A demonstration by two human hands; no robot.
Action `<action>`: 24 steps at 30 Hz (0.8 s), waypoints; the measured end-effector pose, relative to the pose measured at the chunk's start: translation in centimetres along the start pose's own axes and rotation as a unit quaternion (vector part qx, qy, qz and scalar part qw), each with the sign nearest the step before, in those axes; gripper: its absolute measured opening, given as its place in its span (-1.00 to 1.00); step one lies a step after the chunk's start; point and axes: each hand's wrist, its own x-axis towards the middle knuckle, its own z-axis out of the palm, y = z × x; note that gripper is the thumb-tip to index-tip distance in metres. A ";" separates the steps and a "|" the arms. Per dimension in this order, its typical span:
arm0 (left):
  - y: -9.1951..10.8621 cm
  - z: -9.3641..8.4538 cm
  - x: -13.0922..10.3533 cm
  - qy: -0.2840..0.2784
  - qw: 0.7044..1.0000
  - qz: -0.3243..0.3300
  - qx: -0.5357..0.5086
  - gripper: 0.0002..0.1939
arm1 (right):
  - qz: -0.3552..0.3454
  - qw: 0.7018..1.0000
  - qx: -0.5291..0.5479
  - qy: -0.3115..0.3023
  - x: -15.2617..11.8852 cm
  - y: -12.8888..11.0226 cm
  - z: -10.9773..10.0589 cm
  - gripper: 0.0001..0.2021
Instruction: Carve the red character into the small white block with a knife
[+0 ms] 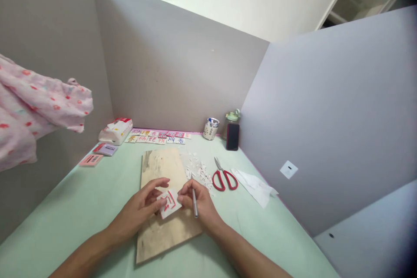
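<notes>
Between thumb and fingers, my left hand (148,202) grips a small white square block (171,208) with a red character drawn on it. My right hand (200,202) is closed around a thin silver craft knife (195,204), its handle slanting down toward me; the tip is hard to make out. The right thumb and fingertips are at the block's right edge. Both hands are over a wooden board (159,163) that lies on the green tabletop. White shavings (200,171) are scattered just right of the board.
Red-handled scissors (223,178) and a crumpled white tissue (256,184) lie to the right. Behind stand a can (211,129), a bottle (232,116) and a phone (232,137). Lettered squares (153,139) line the back; a tissue pack (117,130) and small boxes (106,149) sit left.
</notes>
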 end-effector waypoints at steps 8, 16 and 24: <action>-0.5 -0.3 -0.2 -0.029 0.991 0.033 0.125 -0.59 | -0.047 0.994 -0.092 -0.027 -0.4 -2.4 -2.2 -0.80; -1.5 -0.4 -0.1 -0.036 0.976 0.055 0.208 -0.44 | -0.064 0.968 -0.227 -0.090 -1.3 -3.2 -3.9 -0.72; -1.9 0.2 -0.4 0.008 0.967 0.055 0.249 -0.53 | -0.066 0.932 -0.342 -0.103 -3.4 -2.6 -3.6 -0.64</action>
